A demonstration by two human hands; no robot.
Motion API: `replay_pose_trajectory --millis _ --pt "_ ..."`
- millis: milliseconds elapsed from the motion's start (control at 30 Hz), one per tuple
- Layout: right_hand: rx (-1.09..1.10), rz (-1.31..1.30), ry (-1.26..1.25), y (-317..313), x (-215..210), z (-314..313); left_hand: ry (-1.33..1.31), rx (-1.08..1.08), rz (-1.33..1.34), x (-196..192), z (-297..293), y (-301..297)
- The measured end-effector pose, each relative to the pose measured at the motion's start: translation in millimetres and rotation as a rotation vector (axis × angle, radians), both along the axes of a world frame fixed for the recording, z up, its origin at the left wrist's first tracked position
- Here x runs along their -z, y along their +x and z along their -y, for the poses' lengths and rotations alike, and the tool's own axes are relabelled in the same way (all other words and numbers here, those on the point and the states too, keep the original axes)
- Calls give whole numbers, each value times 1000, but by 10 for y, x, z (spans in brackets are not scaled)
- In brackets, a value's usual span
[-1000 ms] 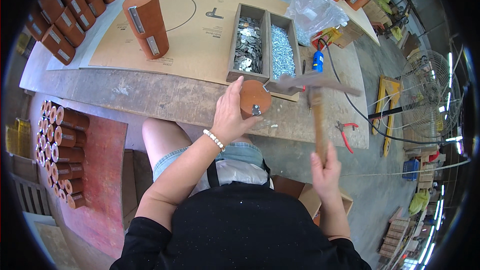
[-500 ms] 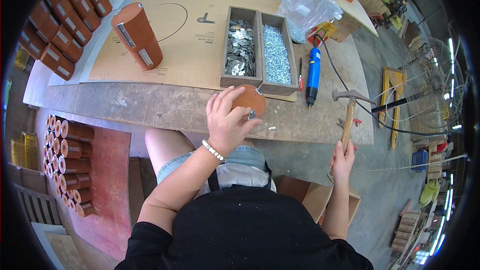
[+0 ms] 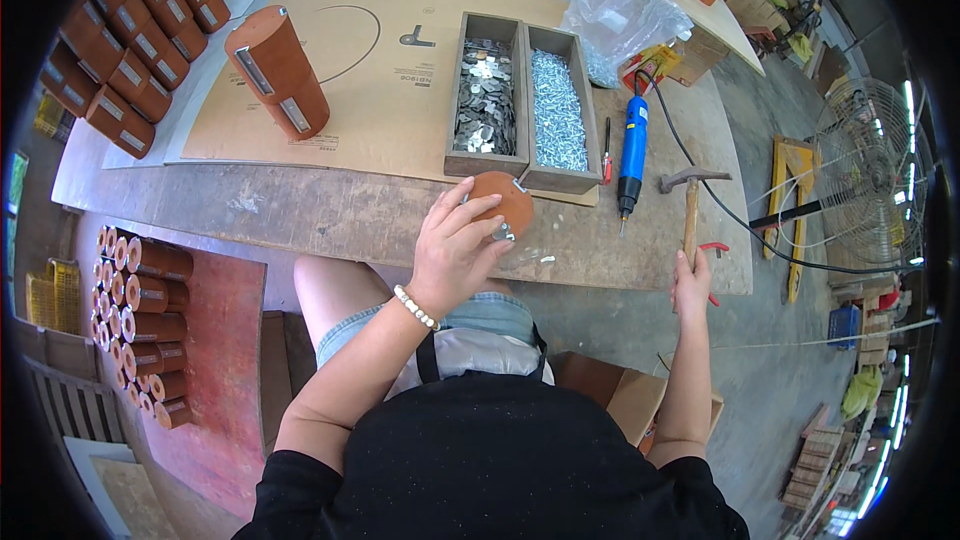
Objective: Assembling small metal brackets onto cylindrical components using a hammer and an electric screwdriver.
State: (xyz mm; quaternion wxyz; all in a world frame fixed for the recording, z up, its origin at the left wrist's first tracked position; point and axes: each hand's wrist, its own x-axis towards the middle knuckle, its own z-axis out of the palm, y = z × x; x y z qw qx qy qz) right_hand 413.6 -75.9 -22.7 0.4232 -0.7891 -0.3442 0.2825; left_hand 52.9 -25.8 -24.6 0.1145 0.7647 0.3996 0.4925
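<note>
A reddish-brown cylinder (image 3: 511, 202) stands at the table's near edge, its round end facing up. My left hand (image 3: 455, 240) lies against its near left side, fingers bent over the end face. Between thumb and index finger a small shiny metal plate (image 3: 504, 233) sits at the cylinder's near rim; another bit of metal shows on the far rim. My right hand (image 3: 690, 285) is wrapped round the wooden handle of a hammer (image 3: 692, 215), held head-up over the table's right end, apart from the cylinder.
Beyond the cylinder, a divided wooden box (image 3: 485, 162) holds metal plates and screws. A blue electric screwdriver (image 3: 632, 145) and red-handled pliers (image 3: 714, 247) lie to the right. Another brown cylinder (image 3: 285, 80) stands on cardboard (image 3: 400, 100); more are stacked at far left (image 3: 130, 80). A fan (image 3: 865, 170) stands right.
The hammer has shifted slightly away from me and its head has turned. My left fingers have settled closer round the cylinder, with the metal plate now lower against its near rim.
</note>
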Motion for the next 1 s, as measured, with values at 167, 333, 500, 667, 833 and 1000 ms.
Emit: replay_pose_trajectory --millis 167,333,500,667,833,1000 --pt "-14 44 15 225 105 -307 -124 -47 -18 -206 90 81" --pt "107 -45 94 329 315 -596 -83 -70 -46 -81 31 153" --pt "-29 480 -59 729 650 -820 3 -29 -157 -84 21 -47" --pt "-50 310 -200 1049 770 -957 48 -143 -120 -56 139 -152" --pt "-54 212 -238 1503 1063 -1056 151 -220 -49 53 176 -51" --pt "-156 392 -400 1355 909 -1095 231 -248 -8 126 237 -86"
